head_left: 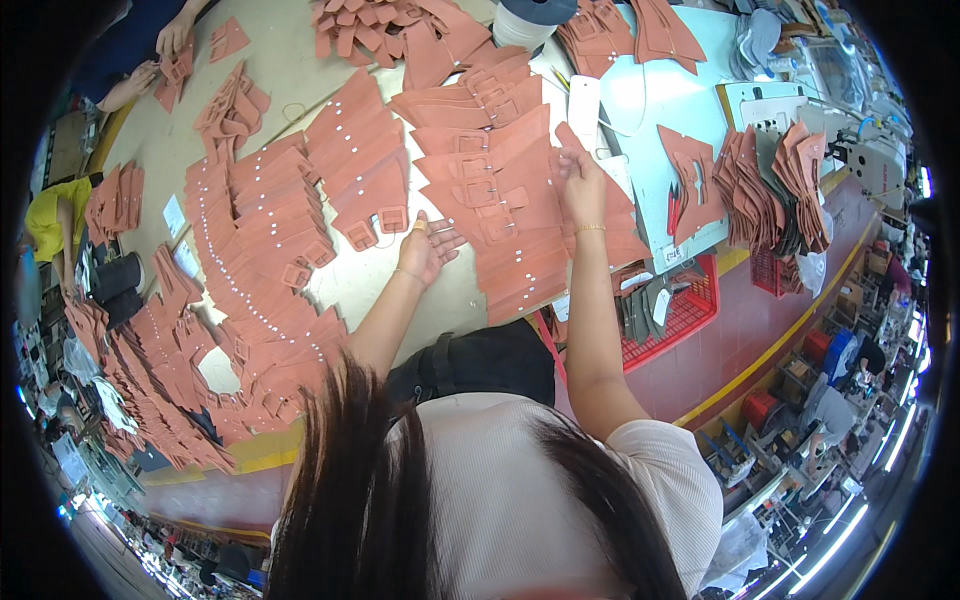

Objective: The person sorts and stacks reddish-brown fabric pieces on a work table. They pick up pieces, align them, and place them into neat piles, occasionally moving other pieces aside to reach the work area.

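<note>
My left hand (430,250) is palm up with its fingers spread, holding nothing, beside a long overlapping row of reddish-brown cut pieces (530,255). Several pieces in that row carry covered square buckles (473,168), and small white dots run along its lower part. To the right of the row, my right hand (582,185) has its fingers bent and pinched at the edge of a flat reddish-brown piece (618,222). The fingertips partly hide the spot they grip. Left of my left hand lies a shorter stack of matching pieces (357,165) with buckle ends.
More stacked pieces (255,265) cover the table's left side. At the far left a co-worker's hands (160,62) handle a piece. A thread cone (525,25) stands at the back. Rightward are a sewing machine (870,165), red pen-like tools (674,210) and a red basket (690,315).
</note>
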### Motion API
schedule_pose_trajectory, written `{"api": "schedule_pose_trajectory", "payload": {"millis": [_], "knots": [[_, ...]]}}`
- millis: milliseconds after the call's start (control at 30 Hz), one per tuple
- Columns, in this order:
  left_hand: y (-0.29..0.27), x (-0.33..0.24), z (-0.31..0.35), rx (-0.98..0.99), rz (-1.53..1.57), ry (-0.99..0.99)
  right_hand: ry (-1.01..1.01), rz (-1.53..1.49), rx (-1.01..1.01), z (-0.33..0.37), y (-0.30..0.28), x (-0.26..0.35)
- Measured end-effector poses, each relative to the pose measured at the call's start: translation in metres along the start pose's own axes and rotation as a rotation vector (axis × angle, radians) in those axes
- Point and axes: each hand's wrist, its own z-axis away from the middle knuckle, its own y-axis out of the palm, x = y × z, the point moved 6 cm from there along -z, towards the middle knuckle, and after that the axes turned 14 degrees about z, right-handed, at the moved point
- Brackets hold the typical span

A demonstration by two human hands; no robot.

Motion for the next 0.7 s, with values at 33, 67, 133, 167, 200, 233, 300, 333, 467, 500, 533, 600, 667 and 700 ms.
{"api": "schedule_pose_trajectory", "payload": {"millis": [33, 67, 133, 167, 200, 233, 300, 333, 467, 500, 533, 600, 667, 700], "knots": [[0.001, 0.000, 0.000, -0.001, 0.003, -0.003, 0.047, 0.005, 0.014, 0.004, -0.001, -0.004], [0.001, 0.000, 0.001, -0.008, 0.000, -0.001, 0.085, 0.008, 0.025, 0.007, -0.002, -0.008], [0.002, 0.000, 0.001, -0.030, -0.008, 0.009, 0.055, 0.073, 0.040, 0.012, -0.003, -0.007], [0.003, 0.000, 0.001, -0.023, -0.045, 0.007, 0.055, 0.109, 0.051, 0.013, -0.003, -0.006], [0.004, 0.001, 0.001, -0.024, -0.081, 0.013, 0.044, 0.118, 0.041, 0.014, -0.005, -0.005], [0.004, 0.000, 0.001, -0.022, -0.115, 0.019, 0.052, 0.130, 0.037, 0.014, -0.006, -0.003], [0.006, -0.001, 0.002, 0.001, -0.130, 0.023, 0.004, 0.161, 0.017, 0.010, -0.004, 0.008], [0.007, -0.001, 0.003, 0.023, -0.133, 0.028, -0.048, 0.180, 0.000, 0.004, -0.002, 0.018], [0.011, 0.001, 0.007, 0.045, -0.158, 0.080, -0.384, 0.180, -0.059, -0.023, 0.019, 0.080], [0.012, 0.001, 0.010, 0.034, -0.182, 0.123, -0.431, 0.226, -0.051, -0.034, 0.029, 0.096], [0.012, 0.004, 0.014, 0.000, -0.216, 0.168, -0.479, 0.271, -0.043, -0.046, 0.040, 0.113], [0.012, 0.010, 0.021, -0.087, -0.312, 0.186, -0.576, 0.337, -0.030, -0.066, 0.068, 0.147], [0.013, 0.013, 0.032, -0.054, -0.346, 0.185, -0.688, 0.366, -0.030, -0.085, 0.098, 0.180], [0.014, 0.013, 0.038, -0.024, -0.365, 0.191, -0.693, 0.446, -0.070, -0.094, 0.112, 0.193]]}}
